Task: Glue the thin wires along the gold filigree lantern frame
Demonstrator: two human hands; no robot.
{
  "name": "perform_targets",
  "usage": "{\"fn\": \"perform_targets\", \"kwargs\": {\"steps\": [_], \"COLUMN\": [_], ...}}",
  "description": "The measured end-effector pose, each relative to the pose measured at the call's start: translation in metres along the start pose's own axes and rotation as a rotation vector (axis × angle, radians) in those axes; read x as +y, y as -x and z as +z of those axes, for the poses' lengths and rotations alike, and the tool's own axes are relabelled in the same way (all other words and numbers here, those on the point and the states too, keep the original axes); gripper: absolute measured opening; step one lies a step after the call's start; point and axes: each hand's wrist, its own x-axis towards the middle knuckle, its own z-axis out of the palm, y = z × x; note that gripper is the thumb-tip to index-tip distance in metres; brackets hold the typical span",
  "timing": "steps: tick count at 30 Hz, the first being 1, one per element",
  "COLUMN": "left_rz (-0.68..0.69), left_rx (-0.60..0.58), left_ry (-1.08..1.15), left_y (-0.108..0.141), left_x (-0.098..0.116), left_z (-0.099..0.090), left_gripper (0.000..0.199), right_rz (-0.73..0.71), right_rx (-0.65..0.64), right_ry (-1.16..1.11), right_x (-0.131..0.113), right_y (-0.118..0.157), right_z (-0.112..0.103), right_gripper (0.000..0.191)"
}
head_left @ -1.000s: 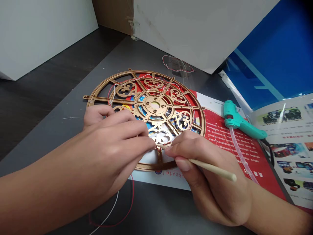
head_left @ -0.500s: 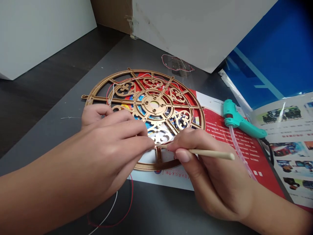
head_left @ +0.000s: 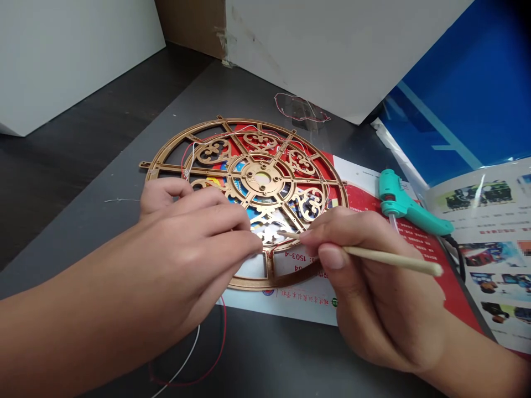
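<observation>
A gold openwork wheel (head_left: pixel 271 265) with spokes and scroll ornaments lies flat on a red and white printed sheet. Thin red and white wire (head_left: pixel 226 134) runs along its inner ring. My left hand (head_left: pixel 194 237) is closed over the wheel's front left, fingertips pressed together at the inner ring; what they pinch is hidden. Loose wire (head_left: pixel 224 326) trails out below that hand. In my right hand (head_left: pixel 369 276) is a thin pointed wooden stick (head_left: pixel 394 261), gripped like a pencil. Its tip is by the front scroll ornament, just right of my left fingertips.
A teal glue gun (head_left: pixel 400 202) lies on the printed sheet (head_left: pixel 302 312) at the right, beside an open brochure (head_left: pixel 493 226). Behind the wheel a small loop of wire (head_left: pixel 290 118) rests on the dark table. White boxes (head_left: pixel 298 44) stand at the back.
My right hand has drawn the stick right, away from my left fingertips, baring the front spoke and ring. My left hand has stayed nearly still.
</observation>
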Motion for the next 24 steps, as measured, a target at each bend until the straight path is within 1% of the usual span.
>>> {"fn": "perform_targets", "kwargs": {"steps": [5, 10, 15, 18, 21, 24], "left_rz": [0.044, 0.041, 0.052, 0.019, -0.026, -0.021], "left_rx": [-0.063, -0.054, -0.085, -0.039, 0.009, 0.005], "left_ry": [-0.009, -0.021, -0.015, 0.005, 0.000, -0.025], "left_y": [-0.003, -0.003, -0.006, -0.003, 0.001, 0.003], "left_x": [-0.005, -0.004, -0.005, -0.002, 0.002, 0.004], "left_z": [-0.007, -0.007, -0.005, -0.001, 0.003, 0.005], "left_gripper": [0.027, 0.028, 0.028, 0.028, 0.027, 0.024], "right_rz": [0.004, 0.041, 0.045, 0.027, 0.037, 0.042], "right_rx": [-0.047, -0.040, -0.064, -0.072, -0.080, -0.099], "right_ry": [-0.040, -0.051, -0.064, -0.048, -0.014, -0.005], "right_x": [0.003, 0.000, -0.002, -0.002, -0.002, -0.001], "right_y": [0.000, 0.003, 0.003, 0.004, 0.006, 0.007], "right_z": [0.001, 0.000, 0.001, 0.002, 0.005, 0.007], "right_gripper": [0.018, 0.021, 0.020, 0.022, 0.016, 0.013]}}
